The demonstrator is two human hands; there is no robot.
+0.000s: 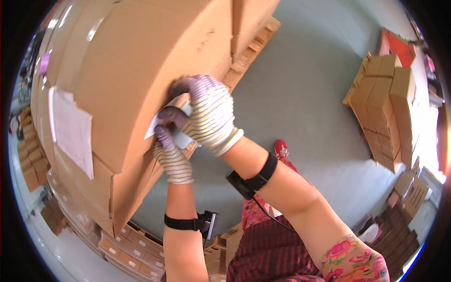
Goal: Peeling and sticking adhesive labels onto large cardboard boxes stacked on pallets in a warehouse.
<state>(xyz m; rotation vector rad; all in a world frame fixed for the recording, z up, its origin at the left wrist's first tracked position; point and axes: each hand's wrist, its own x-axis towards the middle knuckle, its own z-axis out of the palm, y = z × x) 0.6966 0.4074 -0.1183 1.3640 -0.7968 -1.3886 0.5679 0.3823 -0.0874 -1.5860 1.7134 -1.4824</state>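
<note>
Both my hands wear striped gloves with purple-grey fingers and meet at the side of a large brown cardboard box [127, 84]. My right hand [209, 113] is closed, its fingers curled around a pale white sheet [182, 139] that looks like paper or a label. Just below it, my left hand [173, 157] has its fingers pinched together at the lower edge of the same pale piece. Part of that piece lies hidden behind the gloves, and some blur hides its exact shape. On the box's left face hangs a white paper sheet [73, 131].
Another carton [251, 23] stands on a wooden pallet [253, 47] beyond the box. Stacked cartons [378, 103] sit on a pallet at the right. More boxes [129, 249] are stacked below left. My red shoe [281, 148] rests on the grey floor [300, 84].
</note>
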